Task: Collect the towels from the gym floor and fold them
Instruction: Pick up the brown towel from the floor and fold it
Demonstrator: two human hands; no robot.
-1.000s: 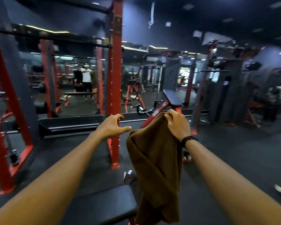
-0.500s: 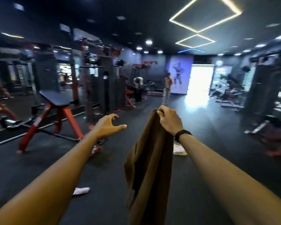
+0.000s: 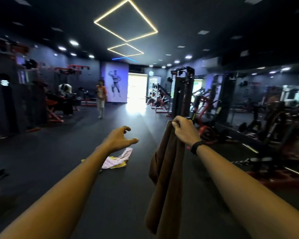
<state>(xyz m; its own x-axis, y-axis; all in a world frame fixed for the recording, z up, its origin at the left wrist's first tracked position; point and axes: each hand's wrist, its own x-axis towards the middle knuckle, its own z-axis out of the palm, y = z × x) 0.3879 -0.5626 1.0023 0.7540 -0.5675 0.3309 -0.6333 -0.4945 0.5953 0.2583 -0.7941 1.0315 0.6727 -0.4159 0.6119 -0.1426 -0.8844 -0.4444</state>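
Head view, gym aisle. The right hand (image 3: 185, 131) is gripping the top edge of a long brown terry towel (image 3: 164, 180), its fingers (image 3: 175, 124) curling tightly round the bunched cloth; the towel is hanging straight down below those fingers, clear of the dark rubber gym floor (image 3: 119, 204). A black wristband (image 3: 197, 147) is sitting on the right wrist. The left hand (image 3: 118, 139) is reaching forward holding nothing, its fingers (image 3: 126, 129) spreading wide and loosely bent. Just beyond and below the left fingers, a crumpled pink-and-white towel (image 3: 118, 158) is lying on the floor over a yellow cloth (image 3: 120, 165). Farther off, past both sets of fingers, a person in an orange top (image 3: 101, 99) is standing on the floor, with red-and-black weight machines (image 3: 181, 90) lining the sides.
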